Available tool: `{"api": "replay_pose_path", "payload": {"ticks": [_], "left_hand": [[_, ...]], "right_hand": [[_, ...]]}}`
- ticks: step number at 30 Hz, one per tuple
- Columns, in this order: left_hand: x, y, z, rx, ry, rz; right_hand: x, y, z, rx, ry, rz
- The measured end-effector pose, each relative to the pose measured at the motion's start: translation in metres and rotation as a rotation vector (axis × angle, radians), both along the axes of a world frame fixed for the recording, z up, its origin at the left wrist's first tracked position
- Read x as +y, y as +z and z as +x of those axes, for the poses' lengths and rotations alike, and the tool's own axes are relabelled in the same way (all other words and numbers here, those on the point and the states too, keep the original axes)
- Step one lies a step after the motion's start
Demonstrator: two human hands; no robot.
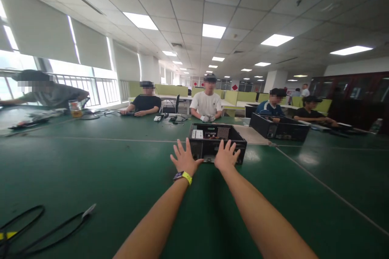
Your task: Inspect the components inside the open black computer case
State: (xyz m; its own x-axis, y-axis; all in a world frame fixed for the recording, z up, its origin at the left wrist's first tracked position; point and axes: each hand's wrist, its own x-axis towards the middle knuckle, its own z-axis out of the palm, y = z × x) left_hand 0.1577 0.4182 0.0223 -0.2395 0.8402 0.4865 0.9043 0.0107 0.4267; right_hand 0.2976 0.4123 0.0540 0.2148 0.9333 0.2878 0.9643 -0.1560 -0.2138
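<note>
Both my arms reach forward over the green table toward a black computer case (209,147), which lies with its open side up. My left hand (185,160), a watch with a yellow-green strap (183,176) at its wrist, has its fingers spread in front of the case's near left part. Fingers also apart, my right hand (226,156) is in front of the near right part. Neither hand holds anything; whether they touch the case I cannot tell. Inside the case show a white-labelled box (197,134) and a perforated panel (223,132).
A second black computer case (279,127) stands at the right on the green table (121,178). Black cables (57,234) lie at the near left. A jar of amber liquid (75,109) is at the far left. Several people sit around the table, one (206,103) directly opposite.
</note>
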Motion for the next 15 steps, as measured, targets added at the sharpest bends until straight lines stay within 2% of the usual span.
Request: {"api": "replay_pose_path", "payload": {"ticks": [3, 5, 7, 9, 12, 13, 15], "left_hand": [[0.005, -0.015, 0.013, 0.019, -0.101, -0.054], [-0.003, -0.027, 0.005, -0.005, -0.132, -0.111], [-0.016, -0.037, -0.01, -0.049, -0.195, -0.195], [-0.036, -0.044, -0.023, -0.095, -0.304, -0.291], [-0.079, -0.058, -0.034, -0.154, -0.47, -0.399], [-0.095, -0.065, -0.035, -0.166, -0.518, -0.425], [-0.124, -0.08, -0.038, -0.217, -0.616, -0.495]], "right_hand": [[0.009, -0.003, -0.033, 0.021, 0.11, -0.069], [-0.008, -0.016, -0.04, 0.038, 0.202, -0.091], [-0.038, -0.031, -0.034, 0.08, 0.277, -0.122], [-0.078, -0.044, -0.018, 0.141, 0.356, -0.156], [-0.156, -0.062, 0.011, 0.209, 0.472, -0.2], [-0.186, -0.069, 0.019, 0.181, 0.512, -0.145], [-0.246, -0.081, 0.031, 0.064, 0.576, 0.068]]}}
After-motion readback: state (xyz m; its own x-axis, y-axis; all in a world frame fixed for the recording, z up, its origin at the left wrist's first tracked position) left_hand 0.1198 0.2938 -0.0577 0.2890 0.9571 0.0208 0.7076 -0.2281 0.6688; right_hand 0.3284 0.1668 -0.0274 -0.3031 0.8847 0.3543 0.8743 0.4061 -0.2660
